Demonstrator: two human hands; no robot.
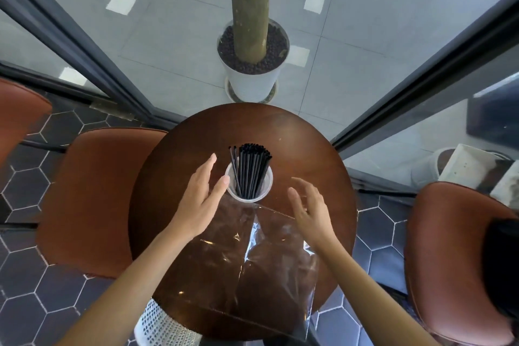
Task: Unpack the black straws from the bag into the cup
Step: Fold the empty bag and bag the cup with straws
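The round wooden table (174, 177) carries everything, and the cup (266, 189) near its middle serves as the landmark. On the person's side of the cup, the clear plastic bag (269, 261) lies flat and crumpled on the tabletop, its far edge just beside the cup's base; it appears empty, though glare makes that hard to confirm. The black straws (251, 171) stand bundled in the cup, long axis close to upright and leaning slightly away from the person, with a few thinner ones splayed toward the left rim.

The left hand (202, 199) hovers just left of the cup, fingers spread and flat, thumb tip close to the rim, gripping nothing. The right hand (310, 206) hangs to the right of the cup and farther from it, fingers loosely curled apart, also gripping nothing.

The unpacking looks essentially done. If the bundle needs squaring up, the left hand is the nearer one, and the splayed straws lie on its side, so a light inward nudge along the rim would gather them.
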